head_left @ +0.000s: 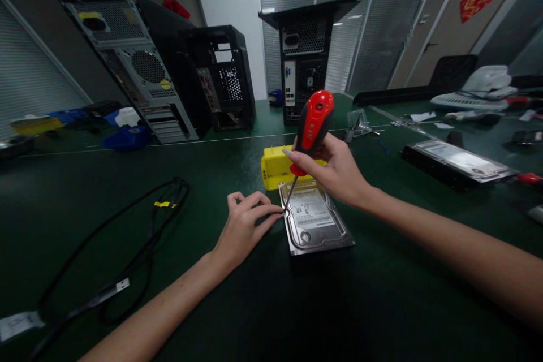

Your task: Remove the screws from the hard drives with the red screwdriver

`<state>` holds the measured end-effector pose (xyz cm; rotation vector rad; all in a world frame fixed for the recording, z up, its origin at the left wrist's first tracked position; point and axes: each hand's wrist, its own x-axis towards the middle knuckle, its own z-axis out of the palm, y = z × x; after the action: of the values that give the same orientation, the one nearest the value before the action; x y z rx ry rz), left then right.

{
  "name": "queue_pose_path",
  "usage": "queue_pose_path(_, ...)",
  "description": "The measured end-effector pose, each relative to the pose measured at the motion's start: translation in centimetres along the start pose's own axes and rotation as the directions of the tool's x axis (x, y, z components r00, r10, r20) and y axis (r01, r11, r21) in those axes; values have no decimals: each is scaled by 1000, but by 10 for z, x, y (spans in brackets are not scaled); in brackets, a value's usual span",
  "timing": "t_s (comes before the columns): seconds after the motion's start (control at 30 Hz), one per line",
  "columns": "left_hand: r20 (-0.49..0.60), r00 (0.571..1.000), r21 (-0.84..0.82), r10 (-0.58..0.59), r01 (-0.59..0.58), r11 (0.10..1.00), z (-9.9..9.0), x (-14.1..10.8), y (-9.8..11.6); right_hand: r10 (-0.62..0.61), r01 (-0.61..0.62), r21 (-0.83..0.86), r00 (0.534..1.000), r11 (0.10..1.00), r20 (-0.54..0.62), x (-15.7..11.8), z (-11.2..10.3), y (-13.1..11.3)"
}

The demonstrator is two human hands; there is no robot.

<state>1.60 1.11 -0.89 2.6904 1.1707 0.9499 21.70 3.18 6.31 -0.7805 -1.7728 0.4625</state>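
A silver hard drive (314, 220) lies label up on the green table in front of me. My right hand (333, 167) is wrapped round the red and black handle of a screwdriver (314, 121), held steeply with its shaft slanting down to the drive's left edge. Beside that edge is my left hand (250, 218), its thumb and forefinger pinched together at the screwdriver's tip. Whatever sits between those fingertips is too small to make out. Just behind the drive stands a yellow plastic bin (274, 167), partly hidden by my right hand.
Computer cases (169, 68) stand at the back left, and another case (307, 62) at the back centre. A black cable (148, 237) loops across the left. A second hard drive (462, 158) rests on a black bracket at right. A clear bag (358, 123) lies behind my right hand.
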Motion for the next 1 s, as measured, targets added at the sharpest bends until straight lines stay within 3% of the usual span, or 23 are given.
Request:
queue_pose_path(0.37,16,1000,-21,7,-6,1000,1,-1,-2,-40,42,-29,998,999,58,4,3,-3)
queue_pose_path(0.57,26,1000,-26,-8,9,1000,2,-1,-3,-4,11,-70,995,998,104,6,4,-5)
queue_pose_path(1.0,49,983,-303,-179,185,935,-2,10,4,-23,45,-164,991,985,131,14,6,-16)
